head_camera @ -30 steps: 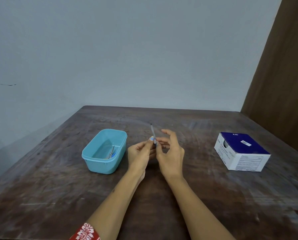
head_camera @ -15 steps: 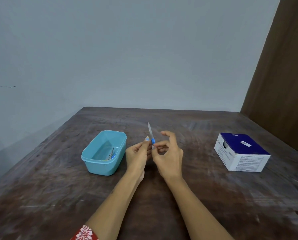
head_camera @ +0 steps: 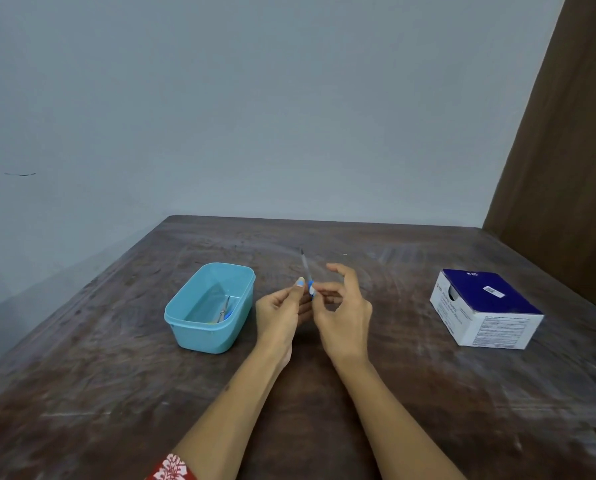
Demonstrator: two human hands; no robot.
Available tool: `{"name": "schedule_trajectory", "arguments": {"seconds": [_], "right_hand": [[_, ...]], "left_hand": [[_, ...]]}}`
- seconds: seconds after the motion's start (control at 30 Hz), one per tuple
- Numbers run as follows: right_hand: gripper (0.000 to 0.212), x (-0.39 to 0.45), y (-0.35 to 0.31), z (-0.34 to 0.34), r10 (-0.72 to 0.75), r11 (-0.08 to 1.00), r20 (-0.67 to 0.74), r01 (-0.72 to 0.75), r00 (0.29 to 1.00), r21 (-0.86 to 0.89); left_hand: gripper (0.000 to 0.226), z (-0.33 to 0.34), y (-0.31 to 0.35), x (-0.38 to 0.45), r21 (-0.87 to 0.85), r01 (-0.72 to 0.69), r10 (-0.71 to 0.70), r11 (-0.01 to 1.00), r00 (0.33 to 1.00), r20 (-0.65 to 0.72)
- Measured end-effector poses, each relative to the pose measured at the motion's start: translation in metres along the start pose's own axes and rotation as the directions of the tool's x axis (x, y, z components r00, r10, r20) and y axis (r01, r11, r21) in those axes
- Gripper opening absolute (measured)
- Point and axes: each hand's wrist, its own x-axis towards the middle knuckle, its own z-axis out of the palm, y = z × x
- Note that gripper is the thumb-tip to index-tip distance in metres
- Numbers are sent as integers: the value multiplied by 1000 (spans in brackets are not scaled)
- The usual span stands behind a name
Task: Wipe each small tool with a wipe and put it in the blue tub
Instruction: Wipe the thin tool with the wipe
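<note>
Tub light blue; box navy top, white printed sides; table dark brown, streaked; sleeve red, white floral

- Looks like a plain room in a home or small workroom; kind of place not certain.
- Worn, scratched dark brown wooden table pushed into a corner.
- Bare pale grey-blue painted wall behind, with one small dark mark.
- Brown wooden panel at right, door or cupboard side, cannot tell.
- White and dark blue cardboard box with fine printed labels, resembling medical or laboratory supplies.
</note>
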Motion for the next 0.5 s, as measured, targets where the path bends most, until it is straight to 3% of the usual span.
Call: {"name": "schedule_trajectory", "arguments": {"seconds": [0.1, 0.23, 0.5], "right_hand": [[44, 0, 0, 1, 10, 999, 29, -9, 1000, -36], [43, 1, 2, 0, 29, 999, -36, -29, 999, 23], [38, 1, 0, 1, 51, 999, 37, -51, 998, 6]], "left_hand": [[20, 0, 1, 0, 21, 0, 1, 1000, 1000, -15], [19, 2, 2, -4, 13, 3, -3, 1000, 1000, 16], [18, 1, 3, -2, 95, -2, 8, 995, 997, -71]]}}
